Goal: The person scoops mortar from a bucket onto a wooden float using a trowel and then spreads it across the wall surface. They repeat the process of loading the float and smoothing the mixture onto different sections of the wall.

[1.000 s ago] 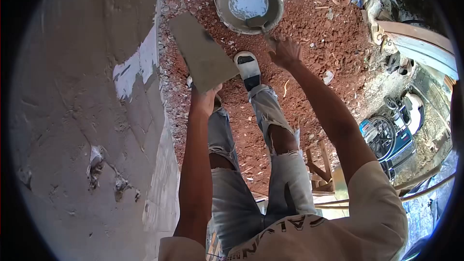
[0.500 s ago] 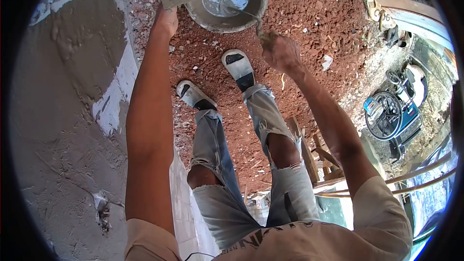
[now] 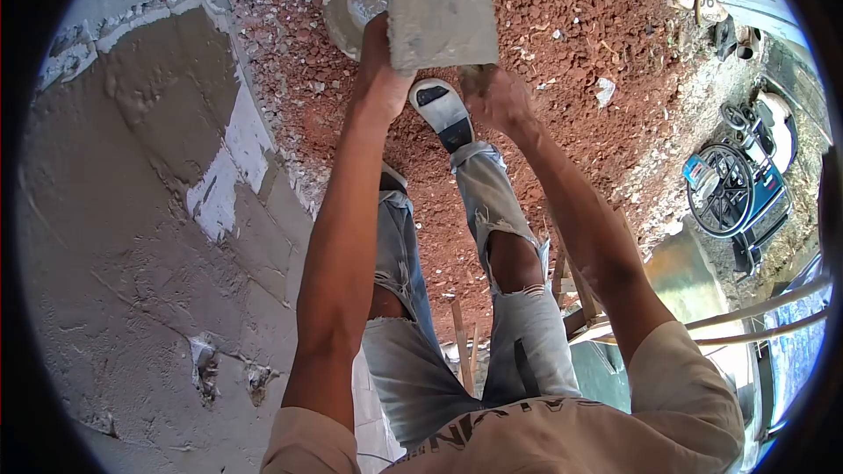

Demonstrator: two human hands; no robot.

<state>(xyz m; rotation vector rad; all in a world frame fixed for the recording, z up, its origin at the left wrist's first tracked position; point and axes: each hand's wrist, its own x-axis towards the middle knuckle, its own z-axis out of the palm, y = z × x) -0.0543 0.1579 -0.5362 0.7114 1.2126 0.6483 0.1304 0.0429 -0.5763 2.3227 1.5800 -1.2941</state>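
My left hand (image 3: 385,92) is closed on a flat rectangular plasterer's hawk (image 3: 443,13), its face coated in wet grey mortar. The grip itself is hidden beneath the board. Just right of the hawk's near edge, my right hand (image 3: 502,104) wraps round the handle of a trowel (image 3: 475,77); the trowel's blade is hidden behind the hawk. Partly covered by the hawk and left forearm is a round tub (image 3: 338,7) with grey, watery mortar in it. At my left stands a wall (image 3: 132,211) spread with wet mortar, a pale bare patch (image 3: 213,197) showing.
Reddish rubble ground (image 3: 562,123) lies underfoot, with my sandal (image 3: 441,112) on it. Wooden pieces (image 3: 575,294) stand by my right leg. A wheelchair (image 3: 738,189) is farther right, near curved poles (image 3: 755,316).
The hawk and my left hand have moved right, now covering part of the tub. My right hand has drawn the trowel out of the tub and brought it beside the hawk.
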